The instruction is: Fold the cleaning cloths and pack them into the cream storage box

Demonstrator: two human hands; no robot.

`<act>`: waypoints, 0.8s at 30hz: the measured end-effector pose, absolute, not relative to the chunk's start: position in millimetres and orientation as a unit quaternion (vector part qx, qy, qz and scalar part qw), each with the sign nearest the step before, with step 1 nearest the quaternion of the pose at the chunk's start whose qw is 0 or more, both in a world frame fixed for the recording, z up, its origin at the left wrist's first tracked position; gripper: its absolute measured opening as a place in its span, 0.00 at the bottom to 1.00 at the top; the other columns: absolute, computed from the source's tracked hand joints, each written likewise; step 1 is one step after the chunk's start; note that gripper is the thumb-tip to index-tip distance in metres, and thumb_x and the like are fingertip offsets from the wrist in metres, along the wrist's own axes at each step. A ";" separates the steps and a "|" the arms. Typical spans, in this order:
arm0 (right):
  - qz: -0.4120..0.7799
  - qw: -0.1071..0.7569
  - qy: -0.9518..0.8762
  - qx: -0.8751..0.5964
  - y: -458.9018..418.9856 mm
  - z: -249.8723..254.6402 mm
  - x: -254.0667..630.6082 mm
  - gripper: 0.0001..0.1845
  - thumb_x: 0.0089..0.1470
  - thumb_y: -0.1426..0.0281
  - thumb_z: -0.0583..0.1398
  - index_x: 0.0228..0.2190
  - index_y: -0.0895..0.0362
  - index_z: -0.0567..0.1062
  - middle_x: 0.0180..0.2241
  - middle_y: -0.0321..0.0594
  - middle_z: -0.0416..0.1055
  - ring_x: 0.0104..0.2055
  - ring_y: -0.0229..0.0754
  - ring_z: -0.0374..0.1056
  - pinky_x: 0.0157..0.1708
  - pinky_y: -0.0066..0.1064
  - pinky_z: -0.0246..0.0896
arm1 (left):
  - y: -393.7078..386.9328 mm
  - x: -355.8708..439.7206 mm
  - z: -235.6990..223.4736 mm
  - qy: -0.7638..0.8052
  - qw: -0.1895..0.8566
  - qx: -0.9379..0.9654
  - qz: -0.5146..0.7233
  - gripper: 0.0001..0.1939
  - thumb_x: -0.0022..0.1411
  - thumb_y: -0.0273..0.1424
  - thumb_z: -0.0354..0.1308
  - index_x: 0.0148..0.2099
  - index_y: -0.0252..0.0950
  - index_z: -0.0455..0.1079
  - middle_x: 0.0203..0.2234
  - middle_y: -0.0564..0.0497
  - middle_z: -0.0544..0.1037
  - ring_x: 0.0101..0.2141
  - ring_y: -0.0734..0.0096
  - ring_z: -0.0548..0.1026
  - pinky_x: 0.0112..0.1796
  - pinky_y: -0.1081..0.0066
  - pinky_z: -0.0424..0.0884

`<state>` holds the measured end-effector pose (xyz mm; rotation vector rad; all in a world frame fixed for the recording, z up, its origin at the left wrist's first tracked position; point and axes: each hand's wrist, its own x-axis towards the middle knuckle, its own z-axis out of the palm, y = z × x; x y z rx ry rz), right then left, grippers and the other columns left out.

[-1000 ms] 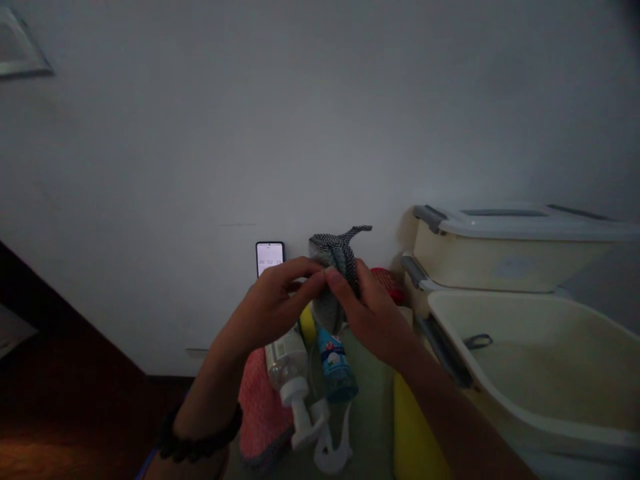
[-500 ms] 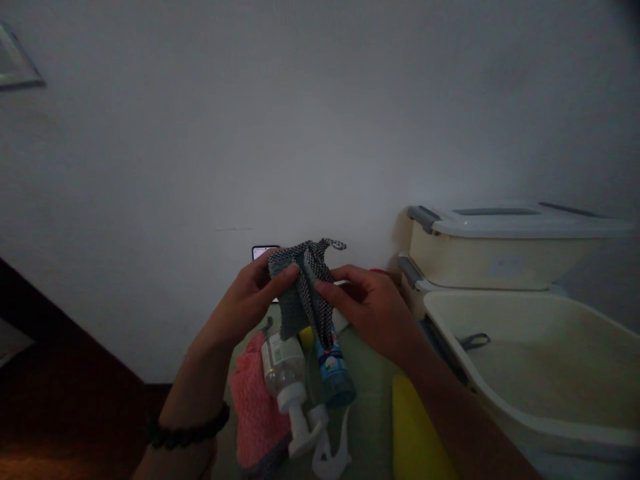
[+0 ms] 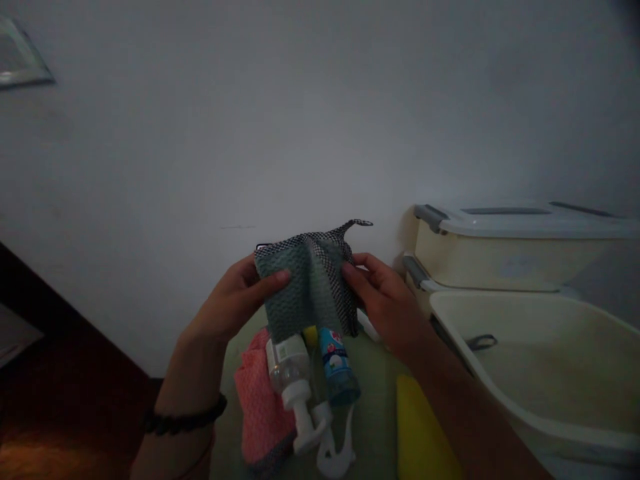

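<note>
A grey-green cleaning cloth (image 3: 290, 300) with a black-and-white checked border and a hanging loop is held up in the middle of the view. My left hand (image 3: 235, 293) pinches its left side, thumb in front. On the right edge, my right hand (image 3: 385, 300) grips the checked border between thumb and fingers. The cloth is partly spread, with a fold down its right half. Below it lie a clear pump bottle (image 3: 290, 367) with a white pump, a blue bottle (image 3: 337, 367) and a pink cloth (image 3: 263, 407). A white trigger sprayer head (image 3: 335, 457) shows near the bottom.
To the right stand a cream storage box (image 3: 490, 260) with a lid and an open cream bin (image 3: 540, 360) with a dark strap inside. A yellow item (image 3: 423, 433) lies under my right forearm. The wall (image 3: 320, 120) rises close behind.
The cloth has been opened out wider. My hands have moved apart, the right one to the right and the left one slightly left.
</note>
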<state>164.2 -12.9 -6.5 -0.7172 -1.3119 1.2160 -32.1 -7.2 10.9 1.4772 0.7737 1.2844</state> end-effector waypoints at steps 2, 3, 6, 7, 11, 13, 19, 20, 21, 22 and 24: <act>0.544 0.574 -0.522 -0.320 -10.9 -8.6 164.4 0.13 0.50 0.60 0.61 0.32 0.56 0.69 0.23 0.30 0.67 0.24 0.32 0.61 0.23 0.23 0.56 | -7.6 -33.8 13.1 0.341 0.507 0.565 0.554 0.07 0.51 0.29 0.63 0.35 0.33 0.75 0.30 0.47 0.81 0.33 0.62 0.78 0.37 0.67 0.75; 0.558 0.576 -0.503 -0.323 -9.9 -9.8 164.1 0.14 0.48 0.60 0.62 0.32 0.56 0.69 0.23 0.29 0.67 0.24 0.31 0.61 0.22 0.23 0.55 | -7.8 -33.9 14.0 0.345 0.513 0.548 0.563 0.06 0.50 0.29 0.63 0.34 0.33 0.75 0.29 0.47 0.81 0.33 0.62 0.78 0.36 0.67 0.76; 0.593 0.583 -0.448 -0.327 -7.8 -13.2 161.7 0.17 0.45 0.61 0.64 0.35 0.55 0.67 0.21 0.27 0.66 0.22 0.31 0.60 0.20 0.22 0.54 | -8.4 -31.8 15.6 0.347 0.532 0.520 0.572 0.07 0.51 0.27 0.61 0.36 0.33 0.75 0.31 0.48 0.81 0.34 0.62 0.78 0.36 0.68 0.76; 0.596 0.592 -0.433 -0.328 -7.4 -13.9 160.7 0.18 0.44 0.63 0.65 0.36 0.53 0.65 0.21 0.26 0.65 0.22 0.32 0.60 0.20 0.22 0.54 | -8.5 -30.7 15.7 0.355 0.535 0.514 0.569 0.09 0.51 0.27 0.61 0.37 0.34 0.74 0.32 0.48 0.81 0.34 0.62 0.78 0.35 0.68 0.76; 0.573 0.608 -0.444 -0.324 -6.7 -14.3 158.3 0.17 0.44 0.64 0.64 0.34 0.51 0.63 0.26 0.28 0.67 0.25 0.33 0.64 0.22 0.24 0.59 | -8.1 -28.7 15.2 0.394 0.518 0.508 0.565 0.11 0.53 0.29 0.59 0.41 0.33 0.73 0.30 0.48 0.80 0.30 0.64 0.78 0.32 0.68 0.77; 0.552 0.594 -0.483 -0.331 -6.8 -13.6 158.4 0.14 0.46 0.62 0.63 0.32 0.53 0.66 0.30 0.31 0.68 0.27 0.33 0.64 0.24 0.25 0.61 | -7.5 -29.4 15.2 0.396 0.503 0.510 0.574 0.11 0.53 0.28 0.59 0.41 0.33 0.72 0.29 0.49 0.80 0.29 0.65 0.78 0.31 0.69 0.76; 0.446 0.551 -0.613 -0.349 -10.8 -14.2 159.0 0.18 0.49 0.54 0.60 0.34 0.56 0.69 0.31 0.37 0.69 0.33 0.37 0.67 0.31 0.30 0.65 | -5.2 -34.2 12.9 0.370 0.515 0.529 0.564 0.08 0.51 0.26 0.62 0.37 0.34 0.71 0.26 0.52 0.78 0.28 0.72 0.76 0.31 0.75 0.74; 0.424 0.542 -0.632 -0.356 -11.5 -15.0 158.6 0.18 0.48 0.56 0.62 0.35 0.55 0.69 0.31 0.37 0.70 0.33 0.38 0.67 0.31 0.31 0.65 | -5.2 -35.3 12.4 0.368 0.515 0.537 0.558 0.08 0.51 0.25 0.63 0.36 0.34 0.71 0.26 0.53 0.77 0.28 0.72 0.76 0.31 0.76 0.73; 0.398 0.538 -0.648 -0.363 -11.9 -16.0 158.2 0.17 0.47 0.58 0.63 0.35 0.55 0.69 0.32 0.37 0.70 0.34 0.39 0.68 0.32 0.31 0.66 | -5.4 -36.5 12.1 0.367 0.511 0.546 0.554 0.09 0.50 0.25 0.64 0.36 0.34 0.70 0.26 0.53 0.77 0.28 0.73 0.75 0.31 0.76 0.73; 0.369 0.541 -0.661 -0.367 -11.9 -17.1 157.7 0.15 0.46 0.60 0.63 0.34 0.55 0.69 0.33 0.38 0.70 0.35 0.39 0.68 0.33 0.32 0.66 | -5.8 -38.0 11.9 0.369 0.503 0.555 0.550 0.10 0.49 0.25 0.64 0.36 0.35 0.69 0.26 0.55 0.76 0.27 0.74 0.74 0.29 0.78 0.72; 0.308 0.554 -0.678 -0.371 -11.1 -19.1 157.1 0.11 0.47 0.64 0.63 0.31 0.56 0.69 0.36 0.40 0.70 0.37 0.40 0.68 0.36 0.34 0.67 | -6.8 -41.5 12.2 0.376 0.474 0.583 0.543 0.16 0.49 0.25 0.65 0.40 0.38 0.67 0.25 0.58 0.73 0.25 0.77 0.72 0.26 0.80 0.69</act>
